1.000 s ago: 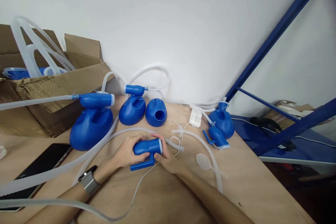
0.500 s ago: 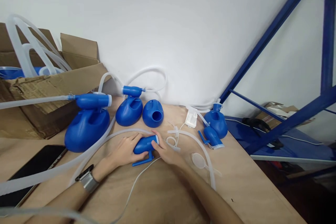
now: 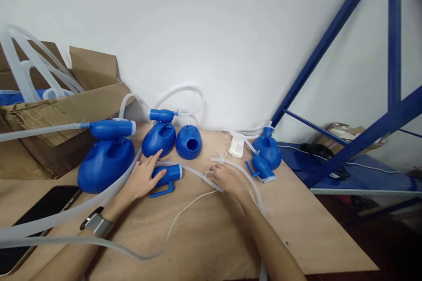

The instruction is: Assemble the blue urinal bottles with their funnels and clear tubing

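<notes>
Near left: dark phone [image 3: 49, 210] on the table [image 3: 204, 237], partly under a clear hose. White cable [image 3: 180, 217] loops across the near middle.

Left hand [image 3: 143, 178]: fingers spread, thumb well off the index finger, laid over the left end of the handled blue spout [image 3: 173, 172]. Spout lies on its side, white rim facing right. Under-palm contact hidden, so can't confirm a firm hold.

Right hand [image 3: 226, 179]: fingers curled down over the loose hose end [image 3: 208, 181], metal clip just left of them. Can't tell if it's pinching the hose or only touching.

Status: no hose visible on that spout; its left end is covered, so my read is not joined. Another clear hose [image 3: 249, 174] curves past the right hand.

Farther: left jug [image 3: 103, 169] looks complete, spout on top with hose clipped on. Right: second handled spout [image 3: 263, 167] on the table, hose fitted, beside the right jug [image 3: 271, 156]; looks finished too.

Far: middle jug [image 3: 158, 141] has spout plus hose, judged done. Open jug [image 3: 188, 145] just right of it: bare mouth, no spout on it, so judged outstanding.
</notes>
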A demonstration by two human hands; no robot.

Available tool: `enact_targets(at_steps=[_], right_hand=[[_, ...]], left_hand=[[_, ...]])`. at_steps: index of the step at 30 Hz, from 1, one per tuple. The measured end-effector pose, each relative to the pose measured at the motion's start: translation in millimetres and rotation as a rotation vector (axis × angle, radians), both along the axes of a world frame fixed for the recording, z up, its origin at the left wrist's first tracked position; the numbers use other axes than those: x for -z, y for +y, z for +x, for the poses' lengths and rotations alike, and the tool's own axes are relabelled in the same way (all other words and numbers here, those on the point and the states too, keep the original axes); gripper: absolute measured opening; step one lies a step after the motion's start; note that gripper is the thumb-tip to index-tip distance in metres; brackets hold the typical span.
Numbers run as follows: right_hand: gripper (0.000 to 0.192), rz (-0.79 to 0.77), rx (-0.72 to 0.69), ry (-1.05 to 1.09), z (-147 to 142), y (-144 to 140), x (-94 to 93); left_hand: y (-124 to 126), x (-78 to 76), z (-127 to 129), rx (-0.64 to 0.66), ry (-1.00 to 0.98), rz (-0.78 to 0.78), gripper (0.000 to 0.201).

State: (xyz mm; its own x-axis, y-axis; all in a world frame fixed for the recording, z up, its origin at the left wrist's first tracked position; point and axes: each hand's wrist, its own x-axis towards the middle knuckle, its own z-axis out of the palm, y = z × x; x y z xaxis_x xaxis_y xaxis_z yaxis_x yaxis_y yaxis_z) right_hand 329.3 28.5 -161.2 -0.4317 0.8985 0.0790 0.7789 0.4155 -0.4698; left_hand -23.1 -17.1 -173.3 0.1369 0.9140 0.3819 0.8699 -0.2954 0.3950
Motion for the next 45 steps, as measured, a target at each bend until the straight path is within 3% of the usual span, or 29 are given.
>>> enact_targets(at_steps=[3, 7, 13, 16, 18, 22, 25, 28, 33, 37, 42, 45], right_hand=[[0.025, -0.002, 0.039, 0.135, 1.0, 5.5, 7.6], [0.017, 0.048, 0.128, 0.365, -0.2, 20.6, 9.4], [0.043, 0.102, 0.111, 0.607, -24.2, 29.5, -17.2], [0.036, 0.096, 0.039, 0.542, -32.7, 26.3, -29.7], [0.03, 0.071, -0.009, 0.407, -28.1, 23.9, -30.8], [0.032, -0.051, -0.097, 0.107, -1.3, 18.5, -18.1], [0.037, -0.111, -0.163, -0.015, 13.2, 13.6, -7.3], [0.041, -0.107, -0.175, -0.05, 15.1, 9.2, -2.7], [0.031, -0.048, -0.129, 0.053, 7.2, 7.5, -9.5], [0.025, 0.023, -0.082, 0.26, -10.3, 11.3, -31.8], [0.027, 0.051, -0.03, 0.677, -55.3, 14.3, -64.3], [0.026, 0.04, -0.05, 0.859, -78.1, 21.2, -71.9]], left_hand=[[1.4, 1.9, -0.2, -0.006, 0.007, 0.098, 0.055], [1.0, -4.0, 7.6, 0.041, 0.022, 0.228, 0.043], [-4.8, -29.9, 54.8, 0.233, 0.125, 0.303, 0.038], [-3.3, -37.8, 75.1, 0.277, 0.194, 0.253, 0.046], [0.2, -38.1, 76.7, 0.234, 0.188, 0.21, 0.045], [7.7, -31.4, 55.2, 0.124, 0.087, 0.08, 0.044], [9.7, -26.8, 39.6, 0.214, 0.159, -0.017, 0.055], [9.2, -25.1, 37.4, 0.282, 0.259, -0.104, 0.059], [8.3, -22.2, 43.1, 0.204, 0.337, -0.138, 0.06], [6.5, -27.4, 47.1, 0.22, 0.367, 0.0, 0.053], [3.5, -56.0, 75.0, 0.253, 0.313, 0.344, 0.073], [14.2, -71.2, 94.1, 0.266, 0.269, 0.484, 0.062]])
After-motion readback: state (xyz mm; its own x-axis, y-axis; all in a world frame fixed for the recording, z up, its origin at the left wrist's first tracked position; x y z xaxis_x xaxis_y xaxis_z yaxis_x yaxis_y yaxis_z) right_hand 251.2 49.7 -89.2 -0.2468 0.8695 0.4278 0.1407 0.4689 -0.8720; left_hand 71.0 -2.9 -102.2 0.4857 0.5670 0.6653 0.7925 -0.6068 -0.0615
